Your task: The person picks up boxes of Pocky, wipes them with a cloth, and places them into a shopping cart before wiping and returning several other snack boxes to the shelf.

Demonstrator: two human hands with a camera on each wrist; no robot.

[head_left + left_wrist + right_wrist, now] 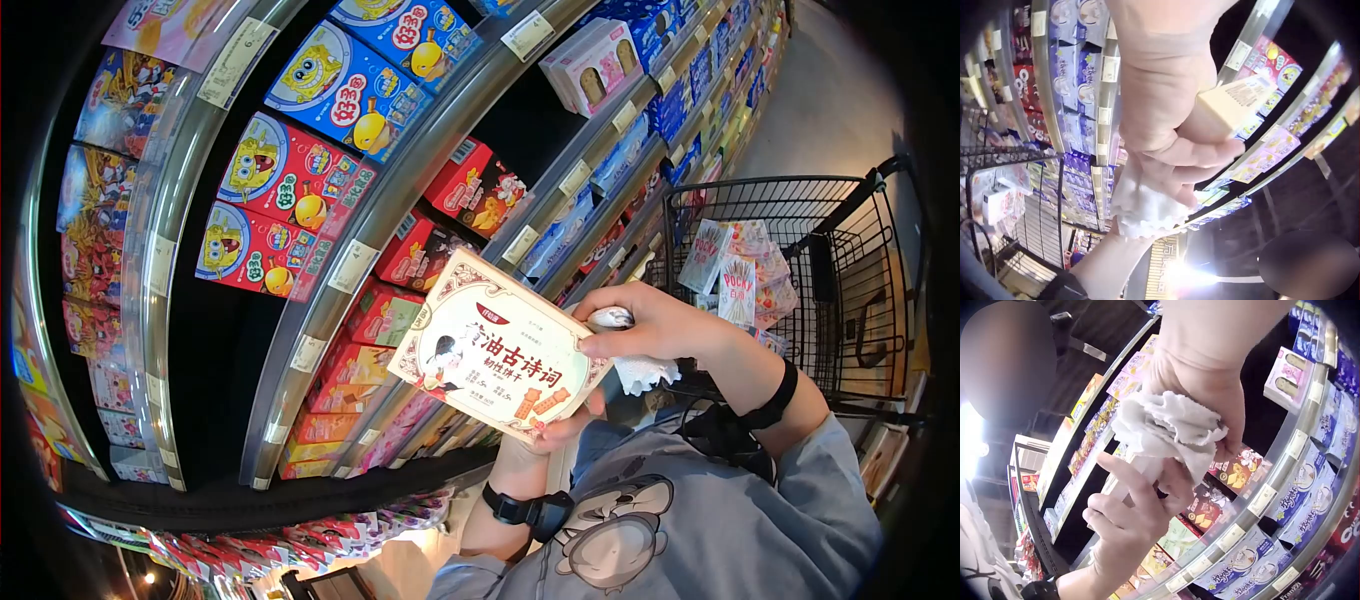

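A grey-blue short-sleeved T-shirt [700, 520] is worn, printed on the chest with a grey cartoon character outlined in black [610, 530]. Both forearms are left bare. A black strap carrying a small black camera unit [528, 508] is fastened around the left wrist, and a matching black band [775, 400] is fastened around the right wrist.

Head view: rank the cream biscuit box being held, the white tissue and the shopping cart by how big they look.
1. Shopping cart, though partly cut off.
2. Cream biscuit box, enlarged by nearness to the camera.
3. White tissue, mostly hidden by the right hand.
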